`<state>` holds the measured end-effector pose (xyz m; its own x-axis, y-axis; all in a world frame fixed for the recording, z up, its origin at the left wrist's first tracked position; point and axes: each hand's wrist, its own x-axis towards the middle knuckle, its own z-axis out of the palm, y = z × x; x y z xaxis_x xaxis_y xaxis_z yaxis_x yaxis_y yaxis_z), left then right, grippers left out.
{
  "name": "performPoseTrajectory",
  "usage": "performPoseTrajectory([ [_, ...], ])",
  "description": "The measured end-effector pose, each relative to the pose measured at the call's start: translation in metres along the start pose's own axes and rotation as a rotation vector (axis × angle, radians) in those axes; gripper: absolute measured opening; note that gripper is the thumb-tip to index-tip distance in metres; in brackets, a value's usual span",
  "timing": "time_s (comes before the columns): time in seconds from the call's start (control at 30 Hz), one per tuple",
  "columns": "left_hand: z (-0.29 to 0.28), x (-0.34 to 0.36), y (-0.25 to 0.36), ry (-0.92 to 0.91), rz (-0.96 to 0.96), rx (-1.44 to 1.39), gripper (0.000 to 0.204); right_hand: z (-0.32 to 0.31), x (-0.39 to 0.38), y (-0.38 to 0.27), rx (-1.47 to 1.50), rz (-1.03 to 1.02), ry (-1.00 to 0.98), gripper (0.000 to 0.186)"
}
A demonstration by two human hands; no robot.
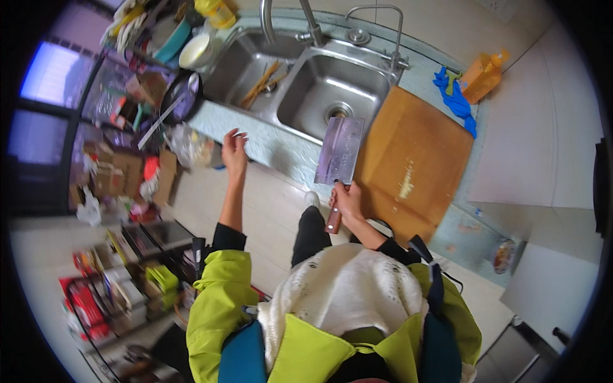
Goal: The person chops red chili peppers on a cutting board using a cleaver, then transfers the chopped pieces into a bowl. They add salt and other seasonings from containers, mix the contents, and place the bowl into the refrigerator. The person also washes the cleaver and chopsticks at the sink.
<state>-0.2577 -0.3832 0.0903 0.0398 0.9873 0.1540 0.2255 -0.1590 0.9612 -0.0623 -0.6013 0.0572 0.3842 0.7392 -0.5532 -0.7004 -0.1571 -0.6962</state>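
My right hand [348, 200] is wrapped round the brown handle of a cleaver [340, 150]. Its broad, wet-looking blade points away from me, over the counter's front edge between the sink and a wooden cutting board [424, 150]. Small pale yellow chopped bits [406, 182] lie on the board, to the right of that hand. My left hand [235, 152] is raised near the counter edge, left of the cleaver. Its fingers are loosely bent and a little apart, and I see nothing in them.
A double steel sink [290, 83] has a tap [267, 22] behind it; brown sticks [260, 86] lie in the left basin. A pan [182, 96] sits at the counter's left end. An orange bottle [483, 76] and blue gloves [454, 101] are behind the board. Boxes [118, 169] stand left.
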Motion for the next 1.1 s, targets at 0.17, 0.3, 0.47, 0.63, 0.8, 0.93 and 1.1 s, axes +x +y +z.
performPoseTrajectory([
  [0.17, 0.085, 0.175, -0.023, -0.33, -0.097, 0.001, 0.025, 0.058, 0.049, -0.03, 0.013, -0.072, 0.059, 0.01],
  [0.3, 0.168, 0.292, -0.032, -0.68, -0.237, 0.109, 0.046, 0.115, 0.082, -0.04, 0.206, -0.137, 0.181, 0.011],
  [0.47, 0.268, 0.337, -0.031, -0.858, -0.547, 0.214, 0.043, 0.172, 0.117, -0.047, 0.43, -0.142, 0.3, 0.012],
  [0.63, 0.264, 0.336, -0.035, -0.935, -0.385, 0.255, 0.026, 0.211, 0.138, -0.055, 0.632, -0.15, 0.254, 0.011],
  [0.8, 0.249, 0.339, -0.025, -0.983, -0.477, 0.181, 0.025, 0.234, 0.16, -0.053, 0.686, -0.114, 0.284, 0.011],
  [0.93, 0.213, 0.299, -0.019, -0.476, 0.504, 0.634, 0.037, 0.242, 0.173, -0.048, 0.675, -0.122, 0.316, 0.011],
  [1.1, 0.18, 0.255, 0.005, -1.075, 0.256, 0.189, 0.035, 0.251, 0.19, -0.04, 0.644, -0.123, 0.332, 0.009],
])
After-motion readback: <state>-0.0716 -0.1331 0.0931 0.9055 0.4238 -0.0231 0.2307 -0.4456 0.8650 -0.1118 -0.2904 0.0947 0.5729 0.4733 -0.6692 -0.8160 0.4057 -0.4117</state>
